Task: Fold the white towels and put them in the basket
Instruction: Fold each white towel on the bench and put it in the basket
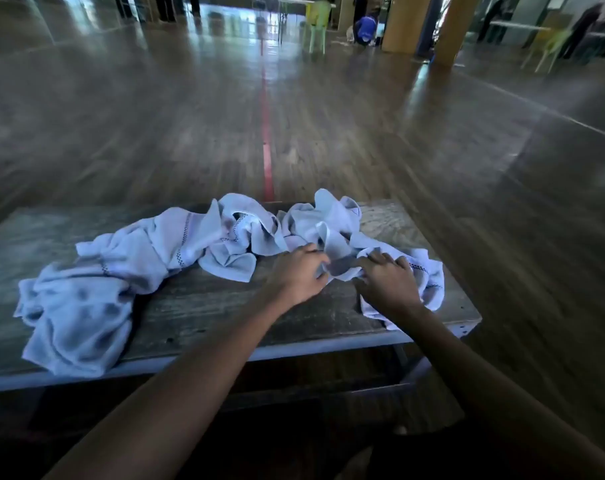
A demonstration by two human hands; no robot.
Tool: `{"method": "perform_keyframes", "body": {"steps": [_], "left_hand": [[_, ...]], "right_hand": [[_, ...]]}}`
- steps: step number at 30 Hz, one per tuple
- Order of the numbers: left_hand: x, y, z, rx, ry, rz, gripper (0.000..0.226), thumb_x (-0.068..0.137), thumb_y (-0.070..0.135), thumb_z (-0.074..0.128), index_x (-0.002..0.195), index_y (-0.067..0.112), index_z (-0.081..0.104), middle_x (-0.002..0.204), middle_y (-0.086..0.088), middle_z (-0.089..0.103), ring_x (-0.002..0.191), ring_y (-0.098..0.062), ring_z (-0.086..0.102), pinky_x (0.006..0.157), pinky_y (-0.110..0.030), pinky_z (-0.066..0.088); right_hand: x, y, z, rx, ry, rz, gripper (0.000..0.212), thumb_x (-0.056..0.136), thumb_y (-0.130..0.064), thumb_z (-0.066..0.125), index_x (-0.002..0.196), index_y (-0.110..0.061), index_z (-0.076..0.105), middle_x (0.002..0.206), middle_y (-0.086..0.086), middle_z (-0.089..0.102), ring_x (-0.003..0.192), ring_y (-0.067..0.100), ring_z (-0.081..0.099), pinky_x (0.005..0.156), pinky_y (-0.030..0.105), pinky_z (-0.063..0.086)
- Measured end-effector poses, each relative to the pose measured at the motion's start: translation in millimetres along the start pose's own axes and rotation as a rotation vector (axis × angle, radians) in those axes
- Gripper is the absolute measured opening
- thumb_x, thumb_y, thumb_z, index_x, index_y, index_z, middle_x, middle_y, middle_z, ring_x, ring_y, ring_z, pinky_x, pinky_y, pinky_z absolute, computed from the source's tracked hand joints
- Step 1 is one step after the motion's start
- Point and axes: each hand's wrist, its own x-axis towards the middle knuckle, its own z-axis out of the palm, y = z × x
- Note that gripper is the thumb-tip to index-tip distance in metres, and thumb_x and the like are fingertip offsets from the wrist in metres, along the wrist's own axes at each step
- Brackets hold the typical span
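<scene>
Several crumpled white towels lie in a row across a wooden table (197, 306). A large towel (83, 306) hangs toward the front left edge, another (162, 244) lies in the middle, and a bunched one (328, 220) sits at the right. My left hand (299, 275) and my right hand (389, 282) rest close together on the rightmost towel (427, 271), fingers curled into its cloth. No basket is in view.
The table's metal front edge (294, 351) runs below my forearms. Beyond the table stretches a shiny wooden floor with a red line (267, 150). Far back stand yellow pillars (453, 29), green chairs (316, 22) and a person in blue (365, 27).
</scene>
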Motion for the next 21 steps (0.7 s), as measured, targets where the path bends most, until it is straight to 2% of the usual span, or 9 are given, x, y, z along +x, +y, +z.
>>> {"method": "perform_keyframes", "body": {"steps": [3,6,9,11,14,17,19,21], "left_hand": [[20.5,3.4,17.0,0.023,-0.013,0.012,0.028,0.086,0.04,0.058,0.105,0.021,0.066,0.107,0.003,0.059,0.096,-0.017,0.058,0.073,-0.03,0.048],[29.9,3.7,31.6,0.037,-0.038,0.006,0.022,0.085,0.039,0.061,0.096,0.022,0.068,0.1,0.001,0.056,0.095,-0.018,0.055,0.071,-0.029,0.037],[30.5,-2.1,40.6,0.044,0.016,0.032,0.016,0.087,0.034,0.059,0.095,0.025,0.07,0.099,0.002,0.054,0.099,-0.016,0.052,0.077,-0.03,0.034],[27.1,-2.8,38.4,0.032,0.05,0.064,0.015,0.086,0.033,0.058,0.09,0.026,0.07,0.099,0.005,0.056,0.1,-0.014,0.051,0.081,-0.032,0.033],[23.4,1.7,18.1,0.006,0.099,0.123,0.008,0.082,0.031,0.058,0.081,0.025,0.064,0.093,0.012,0.06,0.096,-0.01,0.051,0.083,-0.035,0.034],[23.8,11.9,-18.0,0.008,0.18,0.151,0.005,0.076,0.026,0.056,0.071,0.024,0.054,0.075,0.012,0.058,0.085,-0.007,0.052,0.08,-0.038,0.031],[28.5,19.6,-43.7,0.032,0.263,0.165,0.005,0.072,0.024,0.052,0.068,0.022,0.051,0.069,0.009,0.056,0.077,-0.006,0.053,0.078,-0.036,0.028],[33.3,28.3,-73.3,0.058,0.33,0.192,0.006,0.07,0.027,0.048,0.066,0.023,0.05,0.064,0.01,0.056,0.067,-0.006,0.055,0.074,-0.032,0.021]], "right_hand": [[18.7,9.1,10.5,-0.137,-0.004,-0.074,0.029,0.055,-0.025,0.079,0.082,-0.023,0.071,0.083,0.005,0.066,0.074,0.027,0.064,0.063,0.035,0.044],[28.2,14.5,15.5,-0.195,-0.015,-0.094,0.029,0.047,-0.031,0.083,0.074,-0.029,0.072,0.077,0.003,0.063,0.069,0.024,0.063,0.058,0.035,0.044],[29.1,16.6,17.7,-0.183,0.018,-0.136,0.015,0.054,-0.024,0.079,0.062,-0.03,0.068,0.072,0.002,0.058,0.065,0.024,0.06,0.057,0.033,0.041],[27.0,16.8,13.3,-0.14,0.075,-0.162,0.007,0.062,-0.022,0.068,0.059,-0.028,0.065,0.075,0.002,0.058,0.065,0.024,0.06,0.058,0.032,0.041],[23.3,20.2,-2.8,-0.037,0.115,-0.174,0.024,0.075,-0.033,0.042,0.064,-0.027,0.063,0.084,-0.003,0.062,0.074,0.022,0.063,0.062,0.031,0.038],[30.0,23.0,-39.6,0.185,0.091,-0.171,0.038,0.079,-0.05,0.031,0.081,-0.029,0.064,0.101,-0.012,0.066,0.099,0.014,0.059,0.073,0.03,0.021],[35.2,24.5,-71.2,0.262,0.053,-0.18,0.036,0.084,-0.052,0.035,0.091,-0.031,0.063,0.104,-0.015,0.067,0.107,0.007,0.054,0.074,0.028,0.016],[41.0,21.7,-105.4,0.322,0.028,-0.158,0.016,0.091,-0.039,0.048,0.092,-0.031,0.061,0.093,-0.016,0.068,0.099,0.002,0.055,0.076,0.029,0.017]]}}
